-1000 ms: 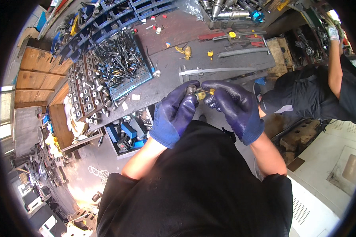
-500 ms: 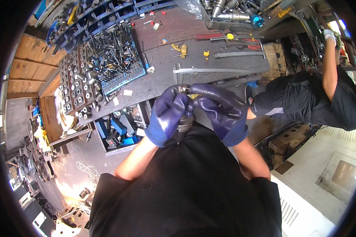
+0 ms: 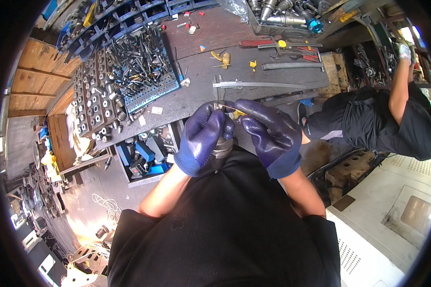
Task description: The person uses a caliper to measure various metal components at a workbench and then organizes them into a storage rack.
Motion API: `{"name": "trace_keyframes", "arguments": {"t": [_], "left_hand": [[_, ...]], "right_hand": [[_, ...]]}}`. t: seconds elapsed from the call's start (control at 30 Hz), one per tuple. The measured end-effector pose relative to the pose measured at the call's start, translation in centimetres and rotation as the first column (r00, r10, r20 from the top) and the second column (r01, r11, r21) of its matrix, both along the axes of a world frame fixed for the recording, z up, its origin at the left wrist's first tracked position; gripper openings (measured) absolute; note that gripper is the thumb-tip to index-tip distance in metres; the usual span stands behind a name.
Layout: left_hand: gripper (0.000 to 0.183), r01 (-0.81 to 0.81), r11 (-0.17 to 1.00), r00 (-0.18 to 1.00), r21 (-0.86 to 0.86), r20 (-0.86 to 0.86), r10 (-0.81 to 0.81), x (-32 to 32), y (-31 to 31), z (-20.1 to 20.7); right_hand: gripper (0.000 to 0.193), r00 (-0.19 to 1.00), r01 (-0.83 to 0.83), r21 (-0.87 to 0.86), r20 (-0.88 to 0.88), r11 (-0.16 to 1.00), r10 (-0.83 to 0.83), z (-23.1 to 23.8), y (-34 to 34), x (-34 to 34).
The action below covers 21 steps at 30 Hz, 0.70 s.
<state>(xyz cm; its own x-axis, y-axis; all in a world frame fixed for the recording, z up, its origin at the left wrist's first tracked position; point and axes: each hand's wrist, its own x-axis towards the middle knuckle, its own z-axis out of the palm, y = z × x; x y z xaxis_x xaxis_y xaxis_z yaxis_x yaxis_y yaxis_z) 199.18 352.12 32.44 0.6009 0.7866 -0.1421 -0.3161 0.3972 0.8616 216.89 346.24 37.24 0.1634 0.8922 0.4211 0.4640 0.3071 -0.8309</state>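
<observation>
My left hand [image 3: 203, 136], in a purple-coated glove with a blue cuff, is closed around the upper part of a dark cylindrical metal tool holder [image 3: 222, 149]. The holder stands upright close to my chest, mostly hidden by the glove. A small shiny metal end [image 3: 219, 106] shows above the left fingers. My right hand [image 3: 270, 131], gloved alike, pinches a small yellow-handled key [image 3: 237, 114] between thumb and forefinger. Its thin shaft points left toward that metal end; whether they touch I cannot tell.
On the bench ahead lie a caliper [image 3: 234, 84], yellow-handled tools [image 3: 221, 58] and a blue perforated rack [image 3: 151, 91] heaped with cutters. An open drawer [image 3: 148, 179] sits below left. At right stand another person [image 3: 368, 119] in dark clothes and a white machine cabinet [image 3: 388, 225].
My right fingers have drawn slightly apart from the left hand, and the yellow key now shows more clearly between them. The left hand stays nearly in place.
</observation>
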Motion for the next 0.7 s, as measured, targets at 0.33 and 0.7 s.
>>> {"name": "trace_keyframes", "arguments": {"t": [0.33,0.7], "left_hand": [[0.033,-0.015,1.0,0.999,-0.015,-0.034,0.014,0.2,0.1,0.8],[0.029,-0.015,0.999,0.998,-0.044,-0.059,0.013,0.3,-0.1,0.7]], "right_hand": [[0.03,0.97,0.147,-0.083,-0.184,0.986,-0.16,-0.6,0.3,-1.3],[0.032,0.986,0.008,-0.065,-0.166,0.998,-0.018,-0.8,-0.2,-0.2]]}}
